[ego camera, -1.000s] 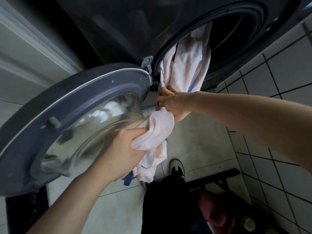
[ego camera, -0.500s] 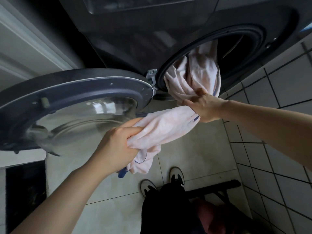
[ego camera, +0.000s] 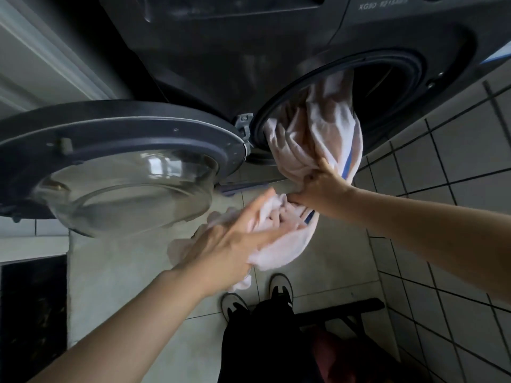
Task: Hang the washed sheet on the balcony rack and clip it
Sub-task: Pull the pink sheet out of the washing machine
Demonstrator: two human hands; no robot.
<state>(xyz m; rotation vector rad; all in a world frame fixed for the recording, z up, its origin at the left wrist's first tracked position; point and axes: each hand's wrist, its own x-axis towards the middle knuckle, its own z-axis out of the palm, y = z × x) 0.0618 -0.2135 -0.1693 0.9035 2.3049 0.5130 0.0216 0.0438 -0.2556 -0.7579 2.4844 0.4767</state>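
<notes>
In the last second the left hand (ego camera: 235,241) has let go of its tight fist on the bunched end of the sheet (ego camera: 312,139) and slid up the cloth — its grip is now spread, fingers long and nearly straight, laid over the gathered folds rather than closed round them. The right hand (ego camera: 322,186) has moved too, from the stretch of cloth just under the washer's mouth to a lower point, where its grip pinches a fold with curled fingers and thumb. Read together, this looks like a hand-over-hand haul: one hand holds while the other reaches for fresh cloth.

The sheet is only partly out. Its upper part hangs from the round opening of the washing machine (ego camera: 249,51), the middle sags between the two hands, and the tail droops toward the tiled floor (ego camera: 318,258) beside the open door (ego camera: 124,161). Hanging and clipping are not yet begun.

Both forearms reach forward and down, the left from low on the near side, the right across from the tiled wall — wrists close together.
</notes>
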